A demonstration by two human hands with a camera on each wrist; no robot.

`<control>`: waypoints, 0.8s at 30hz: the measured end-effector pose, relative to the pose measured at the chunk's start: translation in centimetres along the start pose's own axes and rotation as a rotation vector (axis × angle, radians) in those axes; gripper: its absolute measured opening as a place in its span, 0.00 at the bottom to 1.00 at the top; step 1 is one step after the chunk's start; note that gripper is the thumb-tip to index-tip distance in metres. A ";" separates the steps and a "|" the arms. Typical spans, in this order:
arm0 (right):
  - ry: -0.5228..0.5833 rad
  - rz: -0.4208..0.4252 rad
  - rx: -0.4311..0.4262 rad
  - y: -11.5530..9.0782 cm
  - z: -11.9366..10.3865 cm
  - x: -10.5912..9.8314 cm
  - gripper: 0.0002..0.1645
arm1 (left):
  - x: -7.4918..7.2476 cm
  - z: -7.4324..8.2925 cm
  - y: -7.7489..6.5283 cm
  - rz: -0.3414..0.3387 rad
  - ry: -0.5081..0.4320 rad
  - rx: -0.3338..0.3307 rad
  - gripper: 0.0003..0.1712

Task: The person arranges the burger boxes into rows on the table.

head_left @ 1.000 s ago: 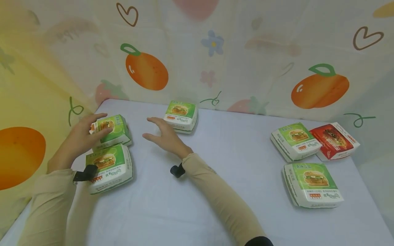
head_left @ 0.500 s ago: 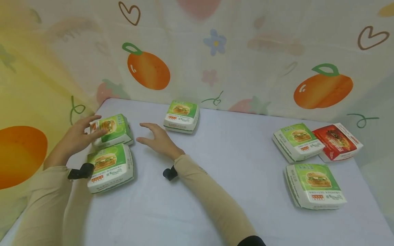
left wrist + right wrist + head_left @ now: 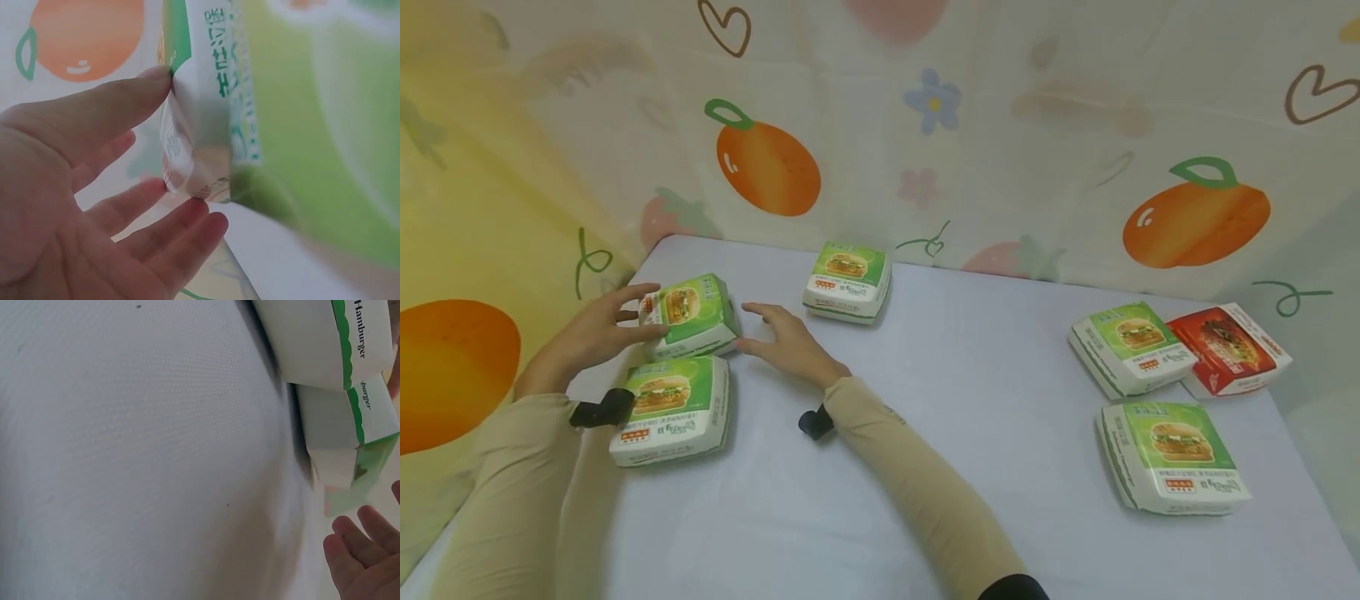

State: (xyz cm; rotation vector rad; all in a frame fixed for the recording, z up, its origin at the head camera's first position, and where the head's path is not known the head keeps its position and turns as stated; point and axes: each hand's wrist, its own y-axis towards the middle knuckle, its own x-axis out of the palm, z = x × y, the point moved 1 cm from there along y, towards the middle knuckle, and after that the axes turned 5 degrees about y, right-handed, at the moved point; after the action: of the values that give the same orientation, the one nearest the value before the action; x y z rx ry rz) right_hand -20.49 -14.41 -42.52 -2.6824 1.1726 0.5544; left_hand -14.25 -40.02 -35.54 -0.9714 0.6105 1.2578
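A green-and-white hamburger box (image 3: 692,317) lies at the table's far left. My left hand (image 3: 597,332) holds its left end, thumb on the near side and fingers on the far side; the left wrist view shows the fingertips (image 3: 165,185) against the carton. To the right of this box is my right hand (image 3: 792,346), fingers loosely extended and thumb tip near the box's right corner; whether it touches cannot be told. Directly in front sits another hamburger box (image 3: 673,408), partly behind the left wrist strap. In the right wrist view the hand (image 3: 375,562) holds nothing.
A hamburger box (image 3: 848,282) stands at the back edge. On the right lie two more green hamburger boxes (image 3: 1133,348) (image 3: 1176,458) and a red box (image 3: 1231,348). A patterned curtain (image 3: 865,125) hangs behind the white table (image 3: 925,467).
The far-left box has shifted right and turned slightly with my left hand. The box in front of it has turned a little. My right hand has moved left, away from the back box.
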 end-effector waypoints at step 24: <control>0.011 0.003 -0.048 -1.0 -0.3 0.0 0.36 | 1.3 1.8 0.2 -0.024 0.031 0.072 0.45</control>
State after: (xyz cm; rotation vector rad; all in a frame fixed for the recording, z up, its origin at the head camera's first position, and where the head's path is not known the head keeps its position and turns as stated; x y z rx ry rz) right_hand -19.66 -13.77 -42.27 -2.7278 1.1812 0.5756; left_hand -14.40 -37.82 -35.78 -0.9377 0.6622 1.1933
